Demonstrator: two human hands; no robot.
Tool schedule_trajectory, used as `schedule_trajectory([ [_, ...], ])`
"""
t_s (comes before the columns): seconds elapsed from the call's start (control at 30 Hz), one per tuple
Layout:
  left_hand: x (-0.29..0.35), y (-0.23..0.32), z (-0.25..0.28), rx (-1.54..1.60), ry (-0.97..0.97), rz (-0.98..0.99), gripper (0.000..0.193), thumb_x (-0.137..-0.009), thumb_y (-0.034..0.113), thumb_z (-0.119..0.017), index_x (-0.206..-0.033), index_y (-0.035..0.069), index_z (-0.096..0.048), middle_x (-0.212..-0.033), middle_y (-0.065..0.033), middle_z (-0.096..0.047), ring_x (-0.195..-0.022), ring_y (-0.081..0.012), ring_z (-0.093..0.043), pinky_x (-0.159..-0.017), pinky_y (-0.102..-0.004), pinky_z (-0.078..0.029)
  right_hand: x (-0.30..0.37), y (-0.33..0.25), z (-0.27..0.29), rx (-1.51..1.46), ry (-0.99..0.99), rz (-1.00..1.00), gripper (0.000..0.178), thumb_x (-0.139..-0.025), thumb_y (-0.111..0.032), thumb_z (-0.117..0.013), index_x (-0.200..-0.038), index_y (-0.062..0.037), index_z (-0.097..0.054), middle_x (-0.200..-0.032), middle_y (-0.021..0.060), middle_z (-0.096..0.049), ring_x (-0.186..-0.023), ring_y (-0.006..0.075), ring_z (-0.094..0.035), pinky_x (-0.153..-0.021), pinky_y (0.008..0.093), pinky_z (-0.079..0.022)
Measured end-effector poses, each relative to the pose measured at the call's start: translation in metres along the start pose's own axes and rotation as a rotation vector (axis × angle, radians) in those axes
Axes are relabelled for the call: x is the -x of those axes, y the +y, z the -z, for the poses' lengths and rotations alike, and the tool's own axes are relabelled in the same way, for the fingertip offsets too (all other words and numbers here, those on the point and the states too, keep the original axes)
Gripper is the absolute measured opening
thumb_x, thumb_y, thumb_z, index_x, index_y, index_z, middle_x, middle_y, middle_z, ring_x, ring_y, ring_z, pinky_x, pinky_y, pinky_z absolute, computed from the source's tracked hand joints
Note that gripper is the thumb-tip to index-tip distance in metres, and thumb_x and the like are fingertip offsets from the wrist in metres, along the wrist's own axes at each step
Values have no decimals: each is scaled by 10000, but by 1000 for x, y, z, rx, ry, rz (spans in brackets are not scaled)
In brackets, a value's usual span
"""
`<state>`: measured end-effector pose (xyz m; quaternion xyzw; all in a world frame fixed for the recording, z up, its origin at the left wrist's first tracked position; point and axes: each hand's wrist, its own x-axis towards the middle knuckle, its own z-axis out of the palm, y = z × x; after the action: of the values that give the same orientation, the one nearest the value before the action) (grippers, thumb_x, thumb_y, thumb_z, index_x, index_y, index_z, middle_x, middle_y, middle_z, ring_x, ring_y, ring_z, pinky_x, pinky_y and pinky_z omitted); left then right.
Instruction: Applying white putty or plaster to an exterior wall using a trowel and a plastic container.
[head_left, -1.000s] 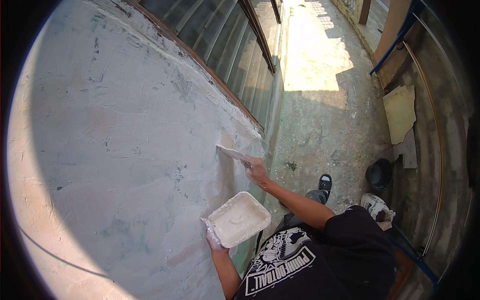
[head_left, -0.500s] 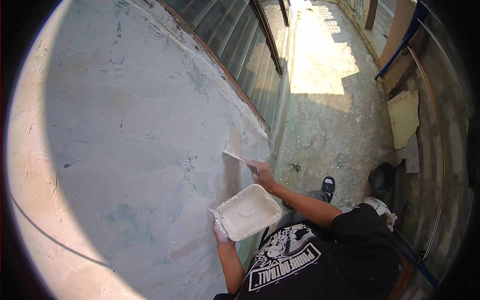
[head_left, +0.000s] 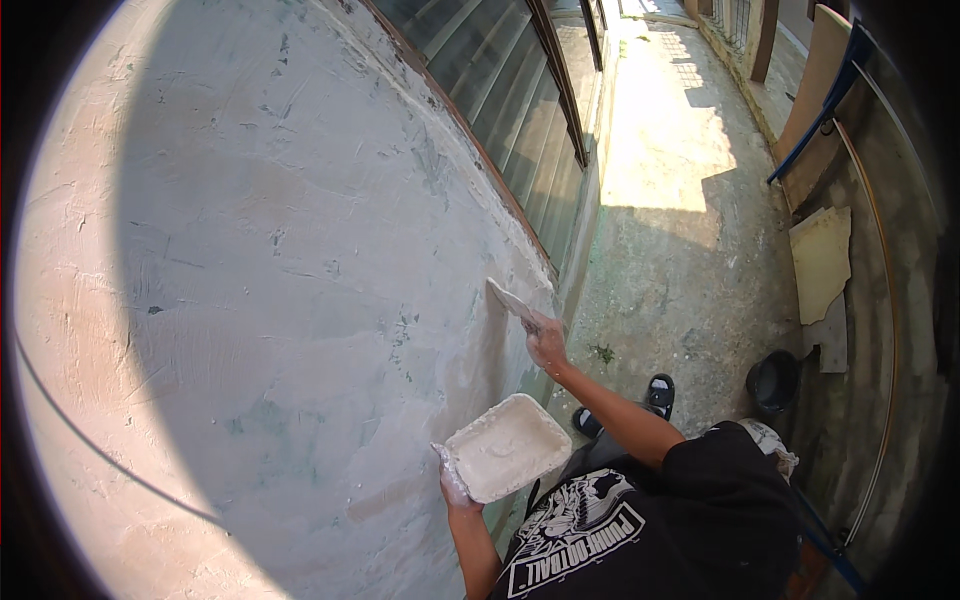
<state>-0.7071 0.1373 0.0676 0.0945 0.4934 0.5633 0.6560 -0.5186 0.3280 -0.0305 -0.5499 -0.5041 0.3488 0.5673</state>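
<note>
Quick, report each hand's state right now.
Left hand: closed on the edge of a shallow tray of pale paste.
Right hand: closed, holding a paste-smeared scraper.

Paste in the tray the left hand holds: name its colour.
Off-white; the paste shows best in the head view.
</note>
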Motion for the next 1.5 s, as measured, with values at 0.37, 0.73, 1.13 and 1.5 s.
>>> schedule_trajectory([
  [0.37, -1, -11, 1, -38, 50, -27, 656, -926, 566, -306, -1268, 24, -450, -1234, -172, -530, -1085, -337, -548, -916, -485, -461, 4, 21, -12, 17, 87, -39, 354, -781, 49, -522, -1121, -26, -592, -808, 266, -566, -667, 396, -554, -632, 345, -455],
  [0.73, 26, -28, 13, 79, 80, 1, 655, -928, 558, -308, -1268, 17, -454, -1239, -172, -530, -1093, -345, -540, -932, -496, -443, 76, 20, -23, -49, 4, 44, 241, -814, 4, -551, -1047, -5, -613, -734, 248, -551, -577, 353, -517, -586, 368, -452],
  [1.13, 74, -59, 10, 46, 175, 4, 650, -939, 537, -287, -1280, 4, -435, -1270, -180, -505, -1119, -358, -525, -954, -497, -433, 110, 20, -85, -30, 97, -38, 681, -717, 67, -463, -1364, -129, -384, -829, 264, -576, -674, 422, -554, -624, 423, -450],
  [1.5, 135, -101, 77, 28, 220, -106, 609, -951, 503, -281, -1263, 10, -455, -1260, -173, -514, -1105, -359, -533, -933, -516, -442, 56, 57, -33, -17, 150, -84, 487, -690, 38, -463, -1152, -60, -584, -729, 257, -536, -611, 390, -532, -582, 377, -437],
])
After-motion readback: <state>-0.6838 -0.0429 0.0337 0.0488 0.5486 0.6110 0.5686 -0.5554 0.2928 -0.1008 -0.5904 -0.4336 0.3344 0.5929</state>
